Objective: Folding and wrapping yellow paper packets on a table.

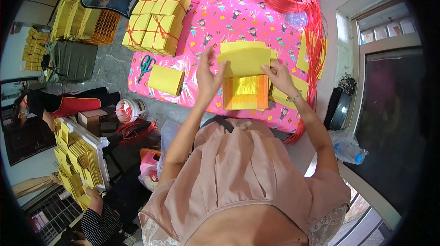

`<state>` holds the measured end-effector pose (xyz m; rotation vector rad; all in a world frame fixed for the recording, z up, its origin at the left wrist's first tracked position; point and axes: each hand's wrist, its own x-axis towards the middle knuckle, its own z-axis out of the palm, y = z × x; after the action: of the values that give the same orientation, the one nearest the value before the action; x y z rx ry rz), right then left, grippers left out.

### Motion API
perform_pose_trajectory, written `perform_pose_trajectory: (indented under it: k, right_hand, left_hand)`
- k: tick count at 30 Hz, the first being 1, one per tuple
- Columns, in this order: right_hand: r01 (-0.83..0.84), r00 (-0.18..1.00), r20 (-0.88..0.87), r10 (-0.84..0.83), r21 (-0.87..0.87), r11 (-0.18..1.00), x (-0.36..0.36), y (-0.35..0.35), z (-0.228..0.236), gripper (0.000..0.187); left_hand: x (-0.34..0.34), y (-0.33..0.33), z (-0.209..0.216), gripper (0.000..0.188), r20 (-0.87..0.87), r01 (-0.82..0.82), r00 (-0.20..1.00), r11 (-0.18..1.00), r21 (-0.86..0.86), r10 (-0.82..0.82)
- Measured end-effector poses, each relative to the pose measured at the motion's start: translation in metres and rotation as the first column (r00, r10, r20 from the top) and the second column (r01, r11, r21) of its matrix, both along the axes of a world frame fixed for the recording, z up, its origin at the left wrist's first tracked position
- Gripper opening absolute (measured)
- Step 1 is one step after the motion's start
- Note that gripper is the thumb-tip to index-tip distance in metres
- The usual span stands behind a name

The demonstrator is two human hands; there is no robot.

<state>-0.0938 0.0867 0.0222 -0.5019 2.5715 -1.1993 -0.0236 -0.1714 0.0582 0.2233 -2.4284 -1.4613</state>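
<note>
A yellow paper stack [244,62] is raised and tilted in front of me on the pink table. My right hand [279,78] pinches its lower right corner between thumb and fingers. At its left edge my left hand [210,78] stands with fingers stretched out and apart, the thumb against the paper's side. Just below lies a sheet with a shiny gold foil middle [245,92] and orange side bands, flat on the table. More yellow paper [293,93] lies to the right, partly under my right wrist.
Tied yellow paper bundles [160,21], teal-handled scissors [146,65] and a yellow block [166,80] sit on the table's left. Red plastic strapping [311,30] hangs down the right side. At lower left, two people work at a white table with yellow paper [78,159]. A bucket [130,110] stands nearby.
</note>
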Motion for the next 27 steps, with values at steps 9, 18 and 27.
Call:
perform_pose_trajectory:
  k: [9, 18, 27]
  right_hand:
    - [0.030, 0.984, 0.178, -0.030, 0.005, 1.000, -0.015, -0.003, -0.017, 0.029]
    - [0.168, 0.980, 0.121, -0.157, -0.082, 0.982, -0.043, -0.021, -0.014, 0.031]
    - [0.117, 0.985, 0.099, -0.138, 0.196, 0.974, -0.049, -0.035, 0.005, 0.027]
  left_hand:
    - [0.028, 0.047, -0.032, 0.071, -0.005, 0.316, 0.922, 0.761, -0.567, -0.387]
    - [0.018, 0.045, -0.039, 0.071, 0.136, 0.385, 0.917, 0.742, -0.549, -0.375]
    - [0.019, 0.046, -0.045, 0.069, 0.147, 0.401, 0.911, 0.741, -0.539, -0.385]
